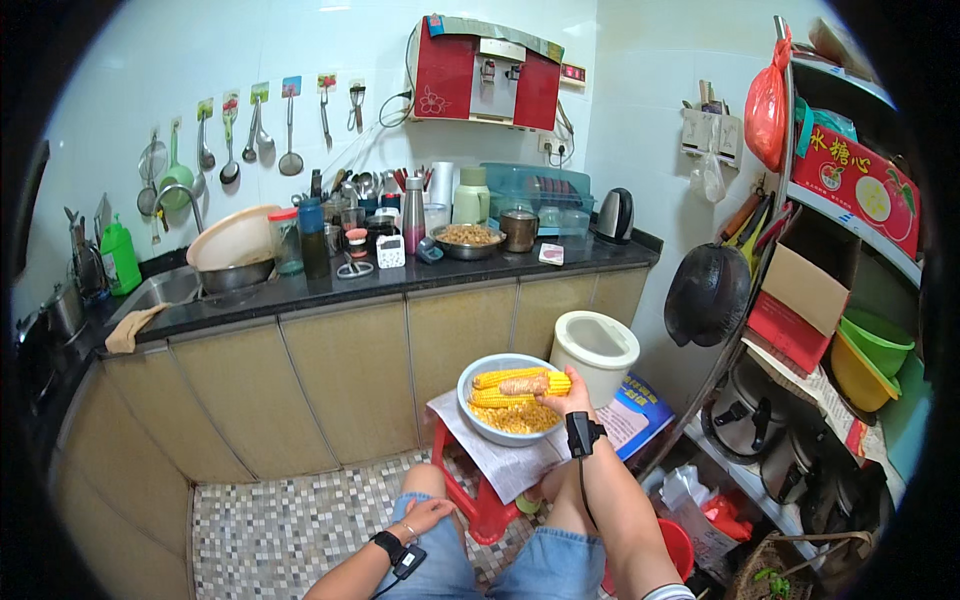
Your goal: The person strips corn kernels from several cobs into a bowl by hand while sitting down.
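My right hand (572,394) grips the yellow end of a partly stripped corn cob (523,385), whose bare, pale brown part points left. It is above a light blue plastic basin (517,441). Loose yellow kernels (510,421) cover the basin's bottom, and yellow corn cobs (491,396) lie on them at the back. Under the basin, newspaper (491,469) covers a red plastic stool (486,517). My left hand (427,516) rests on my left thigh, near the knee, and holds nothing.
Behind the basin stands a lidded white bin (600,360). A metal rack (705,439) with pots and boxes rises on the right. Across the back runs a dark counter (465,271) crowded with bottles and a bowl of food (469,238). A red bucket (679,551) is beside my right leg.
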Demonstrator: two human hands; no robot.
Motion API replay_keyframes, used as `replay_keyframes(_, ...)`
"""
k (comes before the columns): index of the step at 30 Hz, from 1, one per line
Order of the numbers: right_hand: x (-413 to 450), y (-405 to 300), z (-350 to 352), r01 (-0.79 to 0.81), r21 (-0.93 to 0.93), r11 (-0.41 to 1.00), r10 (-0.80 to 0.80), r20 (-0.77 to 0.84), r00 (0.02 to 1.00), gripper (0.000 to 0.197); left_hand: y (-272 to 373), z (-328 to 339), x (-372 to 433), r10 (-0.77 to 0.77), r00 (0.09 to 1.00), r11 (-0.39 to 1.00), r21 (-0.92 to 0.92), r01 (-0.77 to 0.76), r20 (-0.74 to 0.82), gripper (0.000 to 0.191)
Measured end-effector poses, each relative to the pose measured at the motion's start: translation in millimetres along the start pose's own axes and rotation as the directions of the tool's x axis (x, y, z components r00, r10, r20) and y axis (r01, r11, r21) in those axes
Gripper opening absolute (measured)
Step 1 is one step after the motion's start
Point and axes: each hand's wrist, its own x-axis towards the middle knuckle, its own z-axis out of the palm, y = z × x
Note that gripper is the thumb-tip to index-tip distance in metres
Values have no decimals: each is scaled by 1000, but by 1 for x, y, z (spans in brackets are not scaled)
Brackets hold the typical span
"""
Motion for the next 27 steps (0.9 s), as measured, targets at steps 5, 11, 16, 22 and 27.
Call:
replay_keyframes(5, -12, -16, 38, 63, -308, 949, -58, 25, 998, 65, 30, -40, 24, -98, 992, 987, -121, 106, 78, 25)
replay_keyframes(11, 25, -19, 33, -100, 963, 249, 511, -43, 859, 21, 217, -63, 97, 635, 671, 755, 489, -436, -383, 25)
replay_keyframes(16, 21, 1, 26, -127, 912, 390, 470, -78, 879, 20, 326, -88, 172, 859, 463, 460, 731, -504, -221, 23)
replay_keyframes(22, 55, 10, 8, -183, 909, 374, 469, -15, 883, 15, 289, -25, 245, 397, 881, 918, 135, -374, -256, 41)
replay_keyframes(27, 27, 10, 43, -191, 923, 334, 406, 42, 913, 16, 246, -32, 212, 321, 895, 926, 301, -228, -309, 52)
